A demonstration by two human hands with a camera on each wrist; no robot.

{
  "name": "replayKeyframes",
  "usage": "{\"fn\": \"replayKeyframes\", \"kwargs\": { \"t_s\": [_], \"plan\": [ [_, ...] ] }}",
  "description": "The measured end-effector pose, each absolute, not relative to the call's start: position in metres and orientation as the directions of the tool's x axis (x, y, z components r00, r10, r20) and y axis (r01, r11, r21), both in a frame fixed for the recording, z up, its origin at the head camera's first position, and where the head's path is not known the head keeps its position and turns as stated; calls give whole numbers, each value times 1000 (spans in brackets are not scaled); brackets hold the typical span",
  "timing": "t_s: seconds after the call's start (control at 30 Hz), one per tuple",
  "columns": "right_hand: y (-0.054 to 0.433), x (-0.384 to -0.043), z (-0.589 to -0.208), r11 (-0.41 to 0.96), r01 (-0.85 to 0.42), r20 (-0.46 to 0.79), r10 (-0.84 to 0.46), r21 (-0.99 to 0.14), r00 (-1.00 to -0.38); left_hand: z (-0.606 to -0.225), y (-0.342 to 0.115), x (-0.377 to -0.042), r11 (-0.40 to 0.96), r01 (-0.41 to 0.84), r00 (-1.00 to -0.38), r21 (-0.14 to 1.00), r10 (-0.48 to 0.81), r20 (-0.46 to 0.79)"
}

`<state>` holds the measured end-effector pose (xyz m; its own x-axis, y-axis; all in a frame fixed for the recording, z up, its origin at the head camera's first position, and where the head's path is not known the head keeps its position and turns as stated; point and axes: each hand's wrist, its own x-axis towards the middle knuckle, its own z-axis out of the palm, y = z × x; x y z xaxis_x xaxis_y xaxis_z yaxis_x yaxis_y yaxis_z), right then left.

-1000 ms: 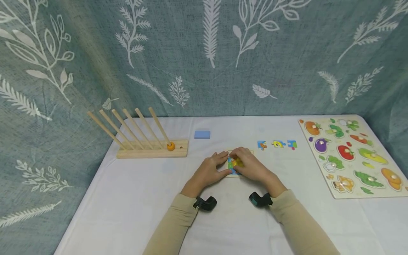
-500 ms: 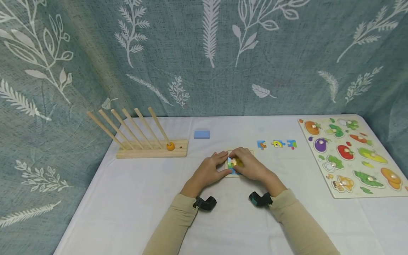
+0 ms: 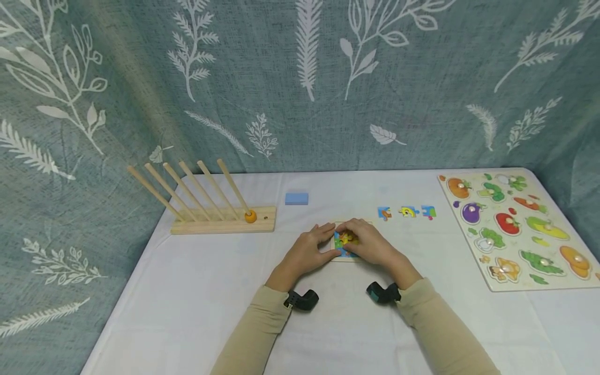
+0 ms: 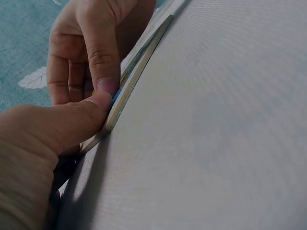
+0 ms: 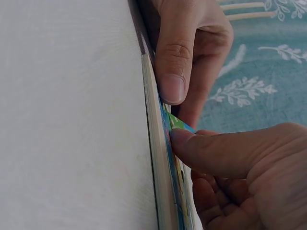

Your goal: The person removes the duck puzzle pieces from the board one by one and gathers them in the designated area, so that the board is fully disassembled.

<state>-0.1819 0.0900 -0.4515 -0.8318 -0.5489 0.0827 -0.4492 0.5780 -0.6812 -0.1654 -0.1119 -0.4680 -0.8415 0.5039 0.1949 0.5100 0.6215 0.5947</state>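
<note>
In the head view, a small jigsaw puzzle board [image 3: 338, 245] with a pale wooden rim and a bright picture lies mid-table. My left hand [image 3: 305, 253] holds its left side, thumb at the near corner and fingers towards the far edge. My right hand [image 3: 369, 244] is over the board's right half, thumb and fingers curled around a puzzle piece [image 3: 347, 238]. The right wrist view shows a green and blue corner of a piece [image 5: 176, 121] standing up beside my right thumb [image 5: 211, 151]. The fingers hide much of the picture.
Three loose puzzle pieces [image 3: 408, 212] lie beyond my right hand. A blue block [image 3: 297, 199] is at the back, left of them. Further left stands a wooden peg rack [image 3: 220, 225] with an orange bead [image 3: 250, 216]. A vegetable knob puzzle [image 3: 525, 234] covers the right side.
Both hands stay almost in place. The piece under my right fingers looked paler, with glare on it, half a second ago; now its yellow shows again, so its tilt seems to have shifted slightly.
</note>
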Motion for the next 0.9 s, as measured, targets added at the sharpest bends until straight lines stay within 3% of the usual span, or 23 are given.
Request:
{"fn": "replayKeyframes", "kwargs": {
  "t_s": [0.43,0.9],
  "plan": [
    [97,-183,-446,591,-406,56,-520,-698,-853,-468,-113,-164,641,485,-855,595,488,172],
    [153,-187,-442,631,-326,41,-423,-704,-905,-466,-112,-163,648,481,-859,591,484,169]
  ]
}}
